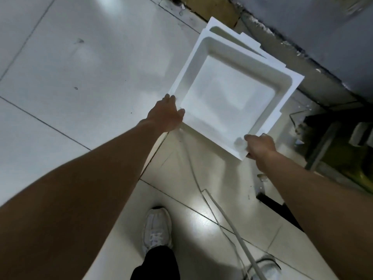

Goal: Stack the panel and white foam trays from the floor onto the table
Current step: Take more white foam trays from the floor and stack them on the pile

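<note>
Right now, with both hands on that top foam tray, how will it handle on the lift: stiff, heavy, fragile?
Top foam tray looks like moulded white foam, so probably light for its size. The raised rim likely keeps it fairly stiff, though a corner grip could flex it. Left hand and right hand hold adjacent corners; thin edges there may dent or chip if squeezed.

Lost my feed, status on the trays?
Left hand and right hand both gripping top foam tray. Second tray underneath. Cable trailing on floor near feet.
</note>
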